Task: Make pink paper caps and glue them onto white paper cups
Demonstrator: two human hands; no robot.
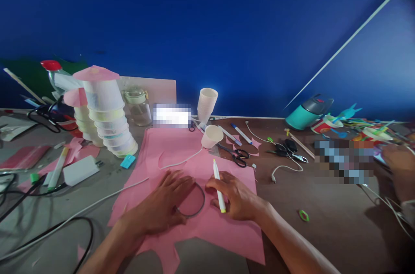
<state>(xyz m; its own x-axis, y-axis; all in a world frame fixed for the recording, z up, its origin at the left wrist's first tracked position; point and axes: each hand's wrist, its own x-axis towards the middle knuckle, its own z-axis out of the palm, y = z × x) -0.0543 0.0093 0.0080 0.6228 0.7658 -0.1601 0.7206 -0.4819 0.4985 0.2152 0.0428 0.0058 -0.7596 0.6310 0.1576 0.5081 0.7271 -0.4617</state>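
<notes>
My left hand (168, 198) lies flat with its fingers spread on a large pink paper sheet (238, 239). Its fingertips and thumb rest at the side of a thin dark ring (204, 199), pressing it to the paper. The ring's left part is hidden under the hand. My right hand (233, 194) is closed around a white marker with yellow ends (218, 183), held upright at a slant just right of the ring. Beyond the hands, a white paper cup (210, 137) leans on its side, with black-handled scissors (240, 157) to its right.
Decorated stacked cups (108, 122) stand left, near a glass jar (138, 107). Plain white cups (207, 101) stand at the back. Cables and a white charger (81, 170) lie left. Right are keys (288, 148), a teal flask (303, 114) and another person's hand (398, 159).
</notes>
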